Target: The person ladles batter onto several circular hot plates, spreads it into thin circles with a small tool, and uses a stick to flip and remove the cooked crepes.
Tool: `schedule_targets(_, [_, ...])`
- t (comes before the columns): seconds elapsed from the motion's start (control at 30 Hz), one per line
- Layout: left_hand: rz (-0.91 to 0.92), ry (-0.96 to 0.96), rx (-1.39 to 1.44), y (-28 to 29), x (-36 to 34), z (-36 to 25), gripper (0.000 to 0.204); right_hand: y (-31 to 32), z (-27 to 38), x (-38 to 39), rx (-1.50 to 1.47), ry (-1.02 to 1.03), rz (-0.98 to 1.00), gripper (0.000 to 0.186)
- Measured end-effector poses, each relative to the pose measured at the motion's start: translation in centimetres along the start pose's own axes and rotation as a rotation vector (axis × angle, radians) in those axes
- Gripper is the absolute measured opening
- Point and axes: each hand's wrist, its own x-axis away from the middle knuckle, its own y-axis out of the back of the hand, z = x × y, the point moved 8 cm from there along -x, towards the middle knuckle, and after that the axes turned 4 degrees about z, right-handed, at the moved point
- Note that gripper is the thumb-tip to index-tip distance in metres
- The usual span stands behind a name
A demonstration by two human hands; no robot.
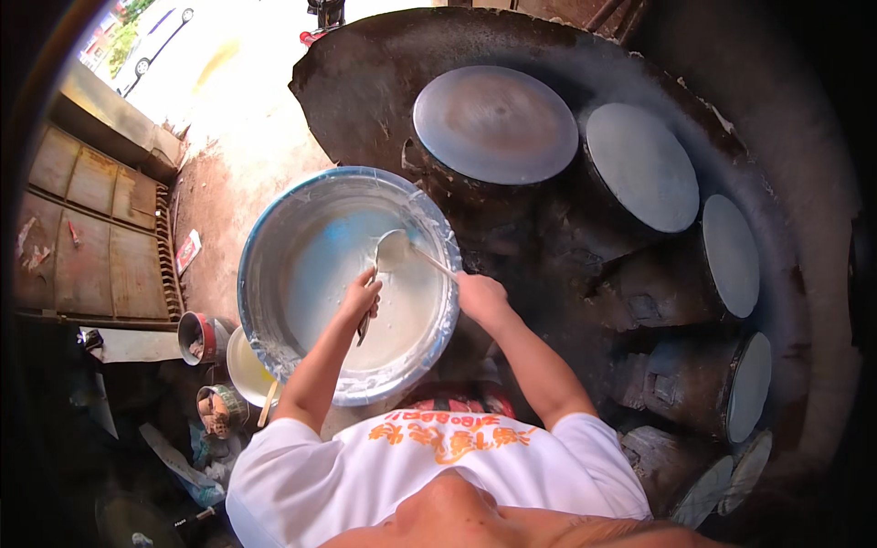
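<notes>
A big round blue basin [251, 315], its rim smeared with white, stands in front of me. Thin white batter-like liquid [402, 315] lies in its bottom. Over it, my left hand [362, 297] is closed round the dark metal handle of a ladle [393, 248]. From the right, my right hand [480, 294] grips a pale, slim stick-like handle [437, 264] at the basin's rim. The stick's far end meets the ladle's bowl; whether it has a blade there I cannot make out.
Several round flat griddles [498, 123] on dark drum-like stoves curve round my right side. Left of the basin stand a pale bucket [248, 370] with a wooden stick, a red-and-grey pail [203, 338] and a tub of brownish pieces [219, 411]. Rusty metal panels [91, 233] line the left.
</notes>
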Motion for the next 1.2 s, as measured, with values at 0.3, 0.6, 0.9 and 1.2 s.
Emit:
schedule_targets(0.3, [0.039, 0.113, 1.179, -14.4, -6.5, 5.6, 0.025, -7.1, -3.7, 1.9, -0.108, -0.111, 0.095, 0.032])
schedule_targets(0.6, [0.652, 0.142, 2.026, -16.9, 3.9, -3.5, 0.041, -6.4, -3.7, 11.0, -1.276, -0.325, 0.488, 0.03])
schedule_targets(0.9, [1.194, -0.567, 1.378, -4.8, 28.2, -31.6, 0.04, 18.8, 13.5, 10.9, -1.723, 0.637, 0.747, 0.034])
schedule_targets(1.2, [1.245, -0.663, 1.391, 0.9, 29.2, -32.0, 0.04, 15.5, 15.5, 8.7, -1.725, 0.82, 0.744, 0.043])
